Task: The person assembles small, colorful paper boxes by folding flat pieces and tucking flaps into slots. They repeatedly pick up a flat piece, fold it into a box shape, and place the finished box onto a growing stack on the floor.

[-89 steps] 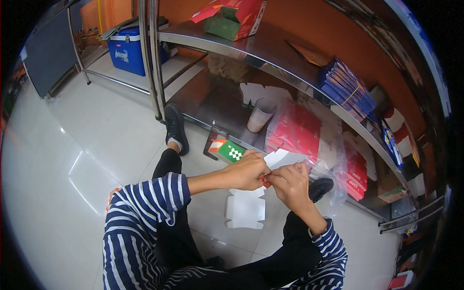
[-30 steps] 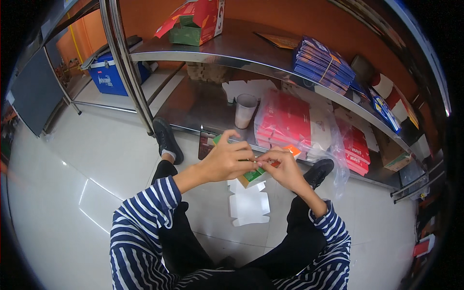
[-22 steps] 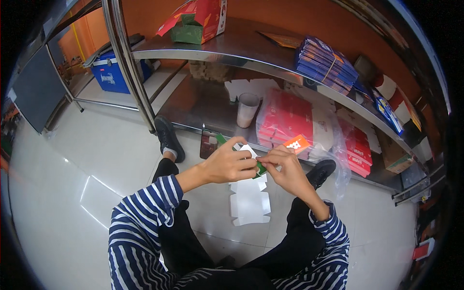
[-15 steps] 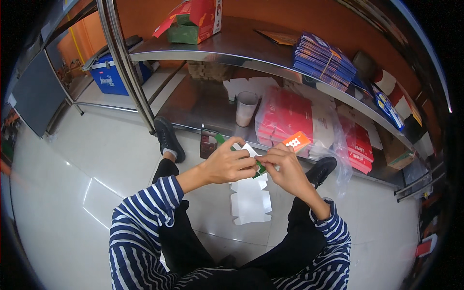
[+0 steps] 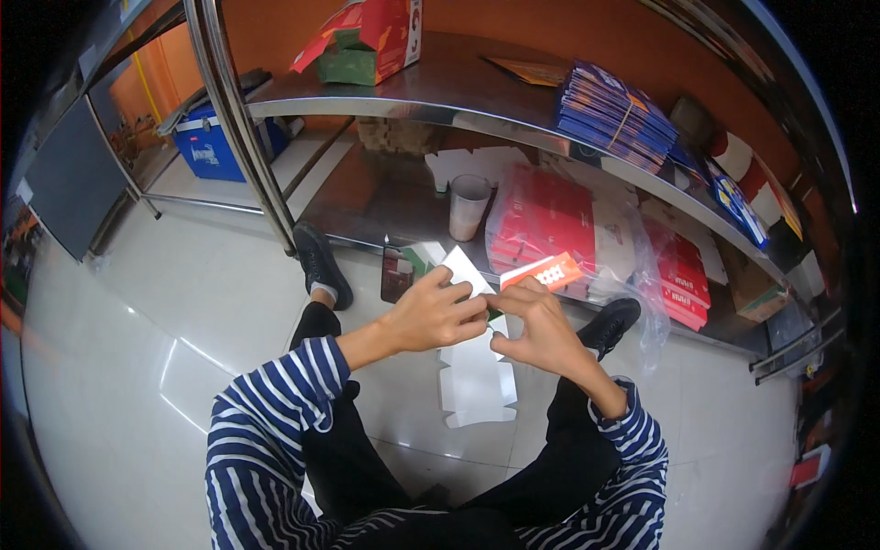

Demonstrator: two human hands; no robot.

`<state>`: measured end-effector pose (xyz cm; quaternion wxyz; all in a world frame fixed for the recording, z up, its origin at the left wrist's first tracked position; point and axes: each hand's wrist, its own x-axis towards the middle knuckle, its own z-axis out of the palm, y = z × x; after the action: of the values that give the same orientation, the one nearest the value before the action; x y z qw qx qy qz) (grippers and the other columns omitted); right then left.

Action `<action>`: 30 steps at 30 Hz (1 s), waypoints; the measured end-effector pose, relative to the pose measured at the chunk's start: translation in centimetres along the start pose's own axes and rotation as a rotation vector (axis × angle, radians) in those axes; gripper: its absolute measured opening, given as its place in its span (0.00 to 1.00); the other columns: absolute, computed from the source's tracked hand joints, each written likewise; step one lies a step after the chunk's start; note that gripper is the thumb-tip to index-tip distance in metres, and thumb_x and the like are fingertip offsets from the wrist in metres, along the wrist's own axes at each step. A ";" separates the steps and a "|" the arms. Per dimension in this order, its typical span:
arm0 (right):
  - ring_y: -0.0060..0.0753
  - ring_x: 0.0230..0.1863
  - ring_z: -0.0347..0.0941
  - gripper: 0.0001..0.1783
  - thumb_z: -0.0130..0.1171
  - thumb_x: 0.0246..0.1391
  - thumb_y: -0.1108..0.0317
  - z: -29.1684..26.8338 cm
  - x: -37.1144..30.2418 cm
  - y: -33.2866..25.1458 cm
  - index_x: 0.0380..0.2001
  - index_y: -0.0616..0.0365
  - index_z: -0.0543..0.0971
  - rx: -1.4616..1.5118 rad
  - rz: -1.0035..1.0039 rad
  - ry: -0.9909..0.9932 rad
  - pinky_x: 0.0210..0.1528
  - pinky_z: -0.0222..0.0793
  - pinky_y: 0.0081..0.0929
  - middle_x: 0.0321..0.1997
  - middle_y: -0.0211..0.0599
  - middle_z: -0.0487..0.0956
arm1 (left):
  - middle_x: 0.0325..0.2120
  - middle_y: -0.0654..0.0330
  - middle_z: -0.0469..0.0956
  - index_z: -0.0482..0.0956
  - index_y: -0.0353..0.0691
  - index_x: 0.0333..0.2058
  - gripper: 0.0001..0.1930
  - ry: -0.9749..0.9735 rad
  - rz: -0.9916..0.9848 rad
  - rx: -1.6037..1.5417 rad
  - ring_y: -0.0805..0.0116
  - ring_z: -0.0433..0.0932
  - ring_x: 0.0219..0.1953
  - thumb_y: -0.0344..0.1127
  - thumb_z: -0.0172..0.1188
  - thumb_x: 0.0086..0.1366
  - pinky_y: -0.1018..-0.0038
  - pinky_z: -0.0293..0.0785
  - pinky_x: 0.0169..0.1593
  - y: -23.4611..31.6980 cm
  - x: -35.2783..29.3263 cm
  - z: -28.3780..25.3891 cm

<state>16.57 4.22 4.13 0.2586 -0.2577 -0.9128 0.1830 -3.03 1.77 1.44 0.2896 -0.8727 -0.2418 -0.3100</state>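
Between my hands is a partly folded carton (image 5: 469, 272) with white inner faces and green and orange-red outer panels. My left hand (image 5: 431, 310) has its fingers curled round the left side of the carton. My right hand (image 5: 541, 323) is bent over its right side, thumb below the fingers. An orange-red panel (image 5: 550, 272) with white shapes sticks out beyond the right fingers. Much of the carton's middle is hidden by the fingers. Below my hands, a flat white die-cut carton blank (image 5: 478, 383) lies on the tiled floor between my legs.
A metal shelf unit (image 5: 440, 111) stands ahead. Its lower shelf holds a cup (image 5: 468, 207) and plastic-wrapped red stacks (image 5: 550, 213). Above are a red and green box (image 5: 374, 48) and bundled blue cartons (image 5: 612, 115). A blue cooler (image 5: 213, 147) sits left. A dark flat object (image 5: 395, 274) is near my left hand.
The carton's panels have spread and tilted, so more white inner face shows at the left and middle. The orange-red panel has turned flatter. My hands have barely shifted.
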 end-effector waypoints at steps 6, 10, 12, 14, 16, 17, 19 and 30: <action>0.43 0.42 0.67 0.25 0.62 0.31 0.74 0.4 0.1 0.5 0.40 0.62 0.73 -0.132 -0.064 0.013 0.45 0.61 0.36 0.34 0.44 0.73 | 0.23 0.69 0.67 0.67 0.48 0.18 0.07 0.013 0.104 0.078 0.74 0.67 0.28 0.36 0.57 0.45 0.76 0.59 0.27 -0.6 -0.4 0.7; 0.44 0.41 0.68 0.21 0.61 0.33 0.76 0.5 0.4 0.2 0.37 0.62 0.72 -0.223 -0.169 0.067 0.44 0.62 0.37 0.35 0.44 0.72 | 0.23 0.68 0.66 0.66 0.48 0.18 0.07 0.008 0.115 0.087 0.75 0.68 0.29 0.35 0.56 0.45 0.76 0.59 0.27 -0.8 -0.4 0.7; 0.45 0.41 0.68 0.21 0.61 0.33 0.77 0.8 0.6 0.2 0.37 0.63 0.72 -0.229 -0.173 0.058 0.44 0.62 0.36 0.37 0.45 0.72 | 0.23 0.68 0.67 0.66 0.47 0.18 0.07 -0.017 0.101 0.091 0.75 0.68 0.29 0.35 0.56 0.45 0.76 0.59 0.27 -1.0 -0.6 0.6; 0.47 0.42 0.67 0.23 0.61 0.33 0.77 1.3 0.8 0.9 0.39 0.64 0.71 -0.216 -0.157 0.014 0.46 0.61 0.35 0.39 0.45 0.72 | 0.23 0.68 0.67 0.66 0.47 0.18 0.07 -0.024 0.096 0.096 0.74 0.68 0.29 0.35 0.56 0.45 0.76 0.59 0.27 -1.2 -0.6 0.5; 0.48 0.43 0.66 0.25 0.60 0.34 0.78 1.4 0.8 1.2 0.41 0.65 0.69 -0.211 -0.160 -0.010 0.47 0.61 0.36 0.40 0.46 0.70 | 0.23 0.67 0.67 0.66 0.47 0.18 0.07 -0.019 0.096 0.103 0.74 0.68 0.29 0.35 0.56 0.45 0.76 0.59 0.27 -1.3 -0.6 0.6; 0.48 0.43 0.66 0.25 0.60 0.34 0.78 1.5 0.8 1.3 0.42 0.65 0.68 -0.208 -0.162 -0.023 0.47 0.61 0.36 0.41 0.47 0.70 | 0.23 0.67 0.67 0.66 0.47 0.19 0.06 -0.016 0.096 0.097 0.74 0.68 0.29 0.35 0.56 0.45 0.76 0.59 0.27 -1.3 -0.7 0.7; 0.48 0.45 0.65 0.26 0.60 0.35 0.79 1.4 0.9 1.4 0.43 0.65 0.67 -0.182 -0.164 -0.045 0.47 0.61 0.36 0.42 0.47 0.68 | 0.23 0.67 0.67 0.66 0.47 0.19 0.06 -0.010 0.096 0.085 0.74 0.68 0.29 0.36 0.56 0.45 0.76 0.59 0.27 -1.4 -0.7 0.8; 0.48 0.46 0.61 0.23 0.57 0.41 0.78 1.7 0.6 1.8 0.44 0.64 0.65 -0.033 -0.124 -0.079 0.49 0.57 0.35 0.41 0.47 0.66 | 0.23 0.68 0.66 0.66 0.47 0.20 0.07 -0.028 0.126 0.065 0.75 0.67 0.28 0.36 0.55 0.46 0.76 0.58 0.26 -1.3 -1.0 1.3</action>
<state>15.81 5.69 2.14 0.2291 -0.1976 -0.9393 0.1616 -4.02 3.31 0.41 0.3334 -0.8805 -0.2005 -0.2709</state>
